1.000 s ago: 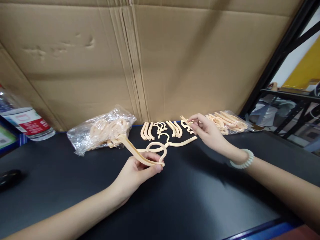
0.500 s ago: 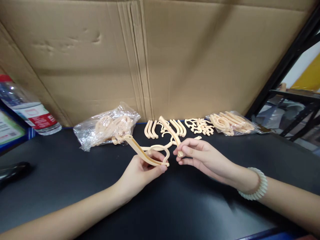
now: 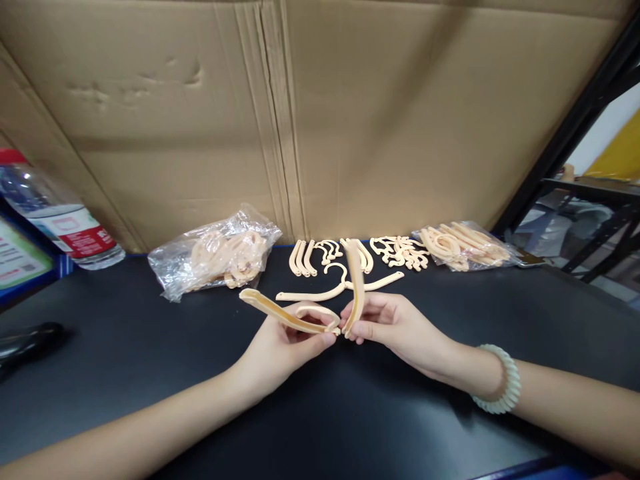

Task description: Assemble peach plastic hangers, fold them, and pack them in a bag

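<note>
Over the middle of the black table, my left hand [image 3: 290, 343] is closed on a beige plastic hanger arm [image 3: 280, 312] with a curved hanger hook [image 3: 327, 312] at its inner end. My right hand [image 3: 387, 323] pinches a second, loose hanger arm [image 3: 356, 283], which stands steeply with its hollow side towards me. The lower end of that arm is right beside the hook's base; whether they touch I cannot tell. Behind my hands lies an assembled hanger [image 3: 313, 295] with two arms and a hook, partly hidden by the raised arm.
At the back lie loose hanger arms [image 3: 301, 259], hooks [image 3: 327, 251] and a pile of small hooks [image 3: 400, 252]. Plastic bags of parts stand left [image 3: 215, 257] and right [image 3: 463, 245]. A water bottle [image 3: 65, 223] and a black object [image 3: 30, 340] are at the left. Cardboard [image 3: 425, 120] walls the back.
My right hand has moved left and slightly down, bringing its hanger arm against or close to the left piece. That arm has turned more upright, hollow side now visible. The left piece has tilted slightly.
</note>
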A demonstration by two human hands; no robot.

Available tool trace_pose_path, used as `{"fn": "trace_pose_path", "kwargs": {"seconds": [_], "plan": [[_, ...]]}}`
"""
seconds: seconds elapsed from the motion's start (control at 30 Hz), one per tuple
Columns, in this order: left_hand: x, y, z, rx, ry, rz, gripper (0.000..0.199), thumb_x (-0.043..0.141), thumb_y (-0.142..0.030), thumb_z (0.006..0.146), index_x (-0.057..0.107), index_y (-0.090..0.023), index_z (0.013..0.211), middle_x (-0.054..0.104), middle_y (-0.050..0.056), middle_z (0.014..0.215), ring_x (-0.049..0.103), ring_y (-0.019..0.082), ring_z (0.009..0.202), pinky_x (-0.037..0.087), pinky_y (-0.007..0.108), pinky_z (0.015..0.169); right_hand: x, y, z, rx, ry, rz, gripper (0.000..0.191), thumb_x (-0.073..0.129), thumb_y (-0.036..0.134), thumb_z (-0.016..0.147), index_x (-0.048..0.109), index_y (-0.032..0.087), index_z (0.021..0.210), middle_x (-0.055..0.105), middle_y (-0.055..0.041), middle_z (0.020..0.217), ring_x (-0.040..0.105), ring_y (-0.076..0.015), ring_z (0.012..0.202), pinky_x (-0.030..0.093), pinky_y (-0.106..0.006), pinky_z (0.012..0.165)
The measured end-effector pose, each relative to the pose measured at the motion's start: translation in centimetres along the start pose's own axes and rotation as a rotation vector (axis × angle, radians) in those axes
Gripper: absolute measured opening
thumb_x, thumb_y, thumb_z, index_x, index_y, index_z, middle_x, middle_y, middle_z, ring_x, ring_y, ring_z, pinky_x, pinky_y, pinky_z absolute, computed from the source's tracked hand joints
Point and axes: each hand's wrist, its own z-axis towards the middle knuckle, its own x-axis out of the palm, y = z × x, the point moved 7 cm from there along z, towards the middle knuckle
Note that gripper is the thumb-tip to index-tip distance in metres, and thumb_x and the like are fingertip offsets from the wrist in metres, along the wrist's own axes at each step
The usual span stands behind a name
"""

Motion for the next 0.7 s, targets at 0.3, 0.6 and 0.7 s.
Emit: {"fn": "trace_pose_path", "kwargs": {"seconds": [0.3, 0.6, 0.7], "plan": [[0.5, -0.1, -0.2, -0.036, 0.084, -0.013, 0.011, 0.077, -0.024, 0.074, 0.069, -0.017, 0.076, 0.069, 0.0, 0.077, 0.062, 0.015, 0.073, 0.049, 0.025, 0.068, 0.0, 0.2, -0.1, -0.055, -0.02, -0.035, 0.017, 0.077, 0.025, 0.076, 0.071, 0.018, 0.09, 0.069, -0.0006, 0.078, 0.064, -0.0133, 0.074, 0.053, -0.031, 0.077], [0.9, -0.1, -0.1, 0.009, 0.152, -0.096, 0.005, 0.074, -0.015, 0.078, 0.069, -0.018, 0.076, 0.068, -0.003, 0.075, 0.061, 0.009, 0.07, 0.048, 0.02, 0.068, 0.3, 0.3, 0.0, -0.076, 0.039, -0.067, 0.011, 0.076, 0.021, 0.076, 0.072, 0.016, 0.085, 0.07, -0.0009, 0.076, 0.065, -0.0132, 0.072, 0.055, -0.029, 0.076], [1.1, -0.1, -0.1, 0.016, 0.169, -0.101, 0.006, 0.073, -0.014, 0.079, 0.07, -0.018, 0.077, 0.068, -0.003, 0.076, 0.062, 0.009, 0.071, 0.048, 0.019, 0.068, 0.5, 0.4, -0.1, -0.078, 0.045, -0.077, 0.006, 0.074, 0.017, 0.077, 0.073, 0.017, 0.083, 0.071, -0.0003, 0.075, 0.066, -0.0132, 0.071, 0.056, -0.028, 0.076]]}}
